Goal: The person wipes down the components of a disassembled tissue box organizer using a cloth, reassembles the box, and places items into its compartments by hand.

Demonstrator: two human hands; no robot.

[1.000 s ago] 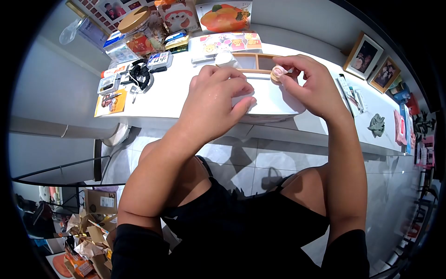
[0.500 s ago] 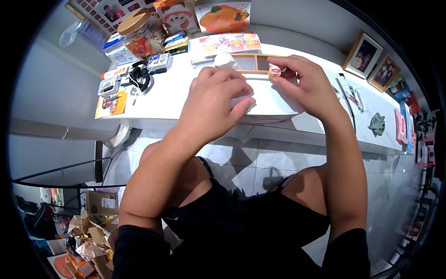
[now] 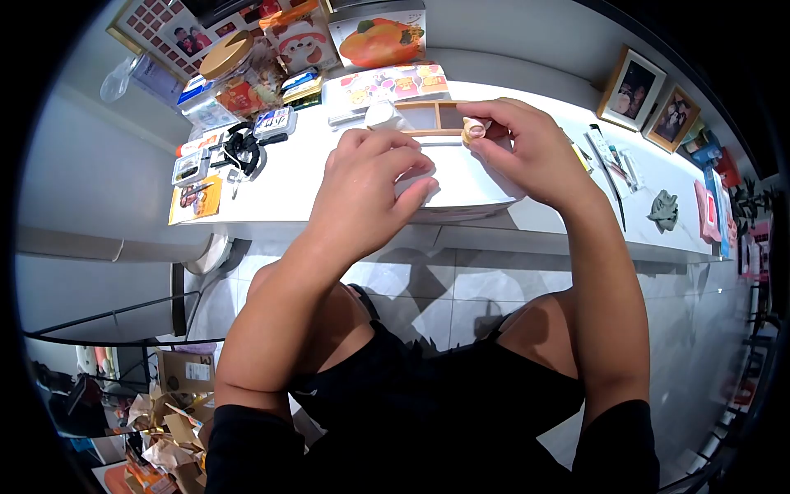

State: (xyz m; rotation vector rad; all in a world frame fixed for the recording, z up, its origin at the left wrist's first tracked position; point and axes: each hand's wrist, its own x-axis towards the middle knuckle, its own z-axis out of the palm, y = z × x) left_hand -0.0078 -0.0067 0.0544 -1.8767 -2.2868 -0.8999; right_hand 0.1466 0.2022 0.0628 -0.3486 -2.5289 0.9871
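Between the thumb and fingers of my right hand point(image 3: 527, 150) is a small round pink and tan item point(image 3: 473, 132), held above the front edge of a wooden divided tray point(image 3: 439, 115). My left hand point(image 3: 366, 185) rests with bent, spread fingers over a white surface point(image 3: 461, 177) in front of the tray, and nothing shows in it. A small white round object point(image 3: 383, 114) stands at the tray's left end, just beyond my left fingers. Behind the tray lies a white box with cartoon stickers point(image 3: 385, 89).
A lidded jar point(image 3: 239, 74), black cables point(image 3: 241, 150) and a yellow card point(image 3: 197, 199) are on the left. Two photo frames point(image 3: 632, 89), a grey-green cloth point(image 3: 663, 211) and a pink pack point(image 3: 706, 211) are on the right. Cardboard boxes point(image 3: 185, 370) are at lower left.
The view has shifted slightly. My right hand has moved a little left with the small item, which has turned between its fingers. The left hand keeps much the same pose.
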